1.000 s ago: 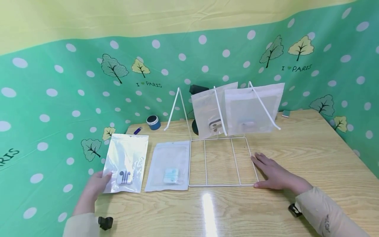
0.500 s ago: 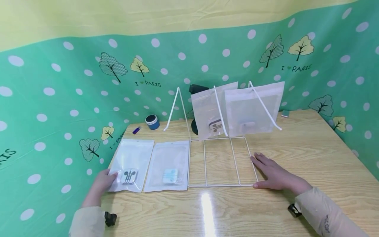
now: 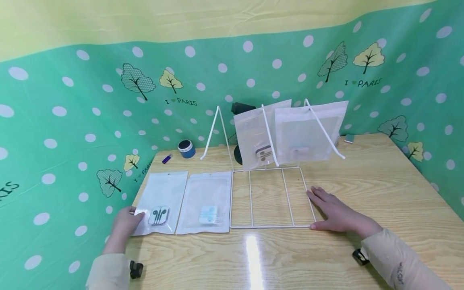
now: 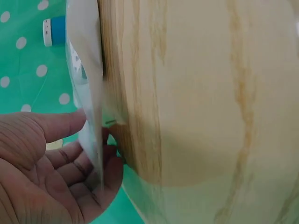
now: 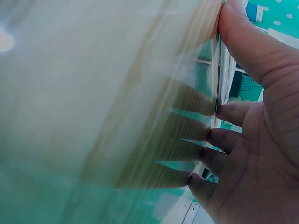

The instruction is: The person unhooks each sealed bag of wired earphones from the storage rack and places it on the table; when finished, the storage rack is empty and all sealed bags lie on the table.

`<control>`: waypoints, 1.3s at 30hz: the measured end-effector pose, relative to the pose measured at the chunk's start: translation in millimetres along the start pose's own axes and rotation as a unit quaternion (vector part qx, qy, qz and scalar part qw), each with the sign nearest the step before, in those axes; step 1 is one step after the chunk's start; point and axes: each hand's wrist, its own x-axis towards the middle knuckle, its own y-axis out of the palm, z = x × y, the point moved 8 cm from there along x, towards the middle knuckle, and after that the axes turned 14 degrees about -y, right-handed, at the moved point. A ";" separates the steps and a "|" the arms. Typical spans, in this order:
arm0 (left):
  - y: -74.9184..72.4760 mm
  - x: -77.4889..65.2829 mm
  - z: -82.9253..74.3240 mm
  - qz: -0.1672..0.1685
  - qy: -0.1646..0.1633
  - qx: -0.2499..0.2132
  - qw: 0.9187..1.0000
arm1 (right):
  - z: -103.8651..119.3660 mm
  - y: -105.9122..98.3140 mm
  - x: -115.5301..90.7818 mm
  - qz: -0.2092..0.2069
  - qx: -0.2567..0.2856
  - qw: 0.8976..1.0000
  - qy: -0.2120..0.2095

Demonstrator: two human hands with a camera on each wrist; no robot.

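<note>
A clear zip bag (image 3: 164, 193) with earphones in a white case (image 3: 158, 215) lies at the left of the table. My left hand (image 3: 127, 222) pinches its lower left corner; in the left wrist view the thumb is over the bag (image 4: 88, 93) and the fingers curl beneath. Close beside it lies a second zip bag (image 3: 206, 189) with a pale blue and white item (image 3: 208, 215) inside, against the left side of a white wire rack (image 3: 273, 227). On the rack's right side rests my right hand (image 3: 335, 211), fingers spread, thumb at the front corner.
Two more zip bags, one with earphones (image 3: 253, 133) and one frosted (image 3: 308, 129), hang from the rack's raised arms. Behind stand a small blue speaker (image 3: 186, 149), a purple USB stick (image 3: 166, 159) and a black object (image 3: 242, 108). A polka-dot cloth (image 3: 203, 56) backs the table.
My left hand has moved right and lowered the earphone bag flat onto the table, close beside the second bag. My right hand has stayed on the rack.
</note>
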 end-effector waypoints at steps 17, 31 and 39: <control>29.3 -73.9 -122.4 -0.092 0.211 0.032 0.973 | 4.0 -2.6 1.5 0.001 -0.003 1.000 -0.006; 125.2 -153.3 -198.5 0.002 0.425 0.116 0.898 | 1.9 -1.9 1.2 0.001 -0.003 1.000 -0.001; 157.2 -160.9 -202.5 0.042 0.434 0.188 0.880 | 2.5 -0.4 1.2 0.004 0.001 1.000 0.001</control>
